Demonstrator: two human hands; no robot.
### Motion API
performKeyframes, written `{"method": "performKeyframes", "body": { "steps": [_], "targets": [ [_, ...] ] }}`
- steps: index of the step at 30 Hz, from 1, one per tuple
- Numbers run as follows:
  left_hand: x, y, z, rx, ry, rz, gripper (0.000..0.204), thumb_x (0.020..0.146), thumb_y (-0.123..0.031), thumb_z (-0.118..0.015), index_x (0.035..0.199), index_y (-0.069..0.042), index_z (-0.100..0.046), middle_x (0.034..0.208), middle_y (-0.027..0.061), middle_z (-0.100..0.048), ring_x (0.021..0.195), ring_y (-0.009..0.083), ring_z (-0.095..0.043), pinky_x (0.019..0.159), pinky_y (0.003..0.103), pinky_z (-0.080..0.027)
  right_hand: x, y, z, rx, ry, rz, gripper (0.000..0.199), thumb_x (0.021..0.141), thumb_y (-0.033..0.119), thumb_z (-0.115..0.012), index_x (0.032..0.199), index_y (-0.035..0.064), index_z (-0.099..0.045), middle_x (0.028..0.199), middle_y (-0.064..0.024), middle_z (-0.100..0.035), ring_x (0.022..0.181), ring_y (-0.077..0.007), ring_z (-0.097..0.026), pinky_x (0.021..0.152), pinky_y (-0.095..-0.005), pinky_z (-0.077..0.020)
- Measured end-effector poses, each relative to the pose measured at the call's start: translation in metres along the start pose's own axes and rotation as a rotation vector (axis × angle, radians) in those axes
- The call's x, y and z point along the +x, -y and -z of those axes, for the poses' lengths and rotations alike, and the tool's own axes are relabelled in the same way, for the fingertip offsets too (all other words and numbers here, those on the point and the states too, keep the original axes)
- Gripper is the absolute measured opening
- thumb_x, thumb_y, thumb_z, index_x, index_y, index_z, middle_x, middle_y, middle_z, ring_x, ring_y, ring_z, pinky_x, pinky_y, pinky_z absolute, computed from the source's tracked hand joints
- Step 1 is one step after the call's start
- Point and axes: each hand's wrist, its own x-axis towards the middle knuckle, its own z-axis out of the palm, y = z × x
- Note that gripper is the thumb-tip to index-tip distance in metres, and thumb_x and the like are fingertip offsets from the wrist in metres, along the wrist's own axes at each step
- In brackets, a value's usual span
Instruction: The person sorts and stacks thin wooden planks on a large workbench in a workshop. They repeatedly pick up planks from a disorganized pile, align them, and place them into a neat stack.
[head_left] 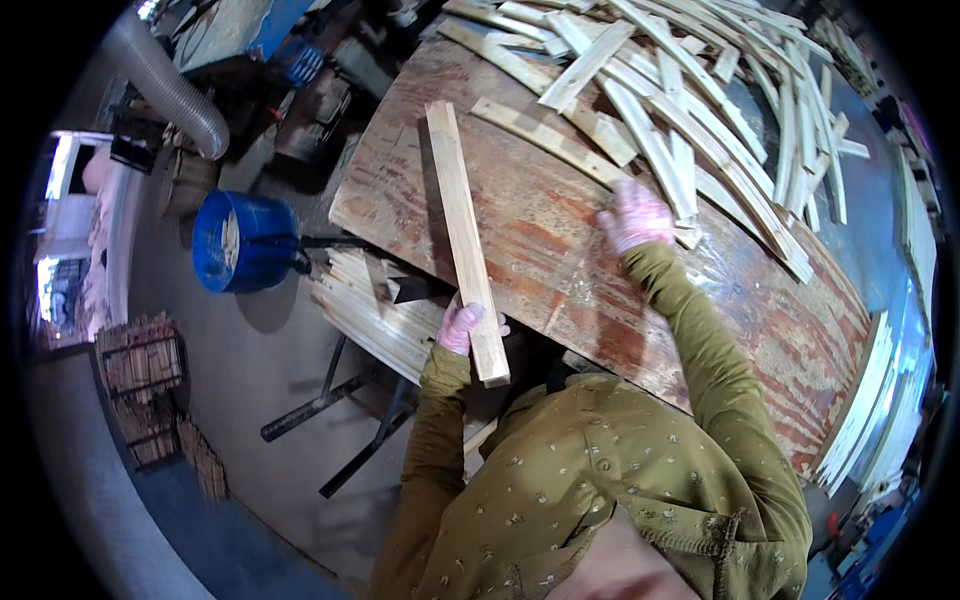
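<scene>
Worn Surface (pixel 540 235): Loose Strip (pixel 545 138) Orientation

Your left hand (pixel 463 327) pinches a wooden board (pixel 458 215), long axis pointing forward. Your right hand (pixel 638 220) meets the loose strip's near end; the strip extends forward-left across the surface. Right-hand closure cannot be determined.

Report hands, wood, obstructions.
Left hand gripping wood piece, lower end. Right hand at edge of strip pile, grip unclear. Pile crowds far side of tabletop.

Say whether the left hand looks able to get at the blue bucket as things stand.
Probably not: the left hand is taken up by a wooden strip, and stacked slats lie between it and the blue bucket, which looks some way off.
</scene>
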Motion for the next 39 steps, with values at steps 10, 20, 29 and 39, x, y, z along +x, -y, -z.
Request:
{"method": "performKeyframes", "body": {
  "steps": [10, 20, 29, 39],
  "targets": [
    [0.044, -0.022, -0.03, -0.121, -0.164, -0.028, 0.053, 0.08, -0.017, -0.069, 0.127, -0.002, -0.048, 0.097, 0.0128, -0.058, 0.087, 0.0245, -0.06, 0.078, 0.038, -0.053, 0.021, 0.001, -0.023, 0.708, 0.406, -0.115, 0.06, 0.09, 0.04, -0.059, 0.142, 0.0165, -0.039, 0.117, -0.0219, -0.06, 0.11, -0.0333, -0.059, 0.089, -0.0497, -0.0491],
    [0.099, 0.038, -0.05, 0.064, -0.209, -0.076, 0.057, 0.08, -0.01, -0.075, 0.13, -0.005, -0.048, 0.111, 0.0072, -0.062, 0.094, 0.0157, -0.061, 0.079, 0.031, -0.053, 0.002, 0.068, -0.083, 1.447, 0.548, -0.085, 0.089, 0.077, 0.04, -0.078, 0.142, -0.0034, -0.034, 0.118, -0.0166, -0.063, 0.107, -0.0241, -0.061, 0.091, -0.032, -0.0475],
    [0.088, -0.02, -0.008, 0.227, -0.239, -0.179, 0.061, 0.071, -0.015, -0.079, 0.124, -0.005, -0.051, 0.106, 0.0093, -0.062, 0.089, 0.0188, -0.062, 0.077, 0.033, -0.055, -0.006, 0.03, -0.053, 2.563, 1.146, -0.237, 0.057, 0.082, 0.032, -0.076, 0.126, 0.0062, -0.05, 0.104, -0.0149, -0.059, 0.085, -0.0259, -0.059, 0.073, -0.0394, -0.0516],
    [0.076, -0.062, 0.013, 1.618, -0.685, 0.182, 0.084, 0.073, -0.031, -0.073, 0.143, -0.013, -0.032, 0.119, 0.0185, -0.061, 0.105, 0.0335, -0.062, 0.092, 0.044, -0.048, -0.019, 0.028, -0.07, 2.252, 0.878, -0.134, 0.054, 0.084, 0.027, -0.073, 0.126, 0.0014, -0.051, 0.104, -0.0148, -0.062, 0.083, -0.0258, -0.064, 0.072, -0.0394, -0.0548]
  ]
}}
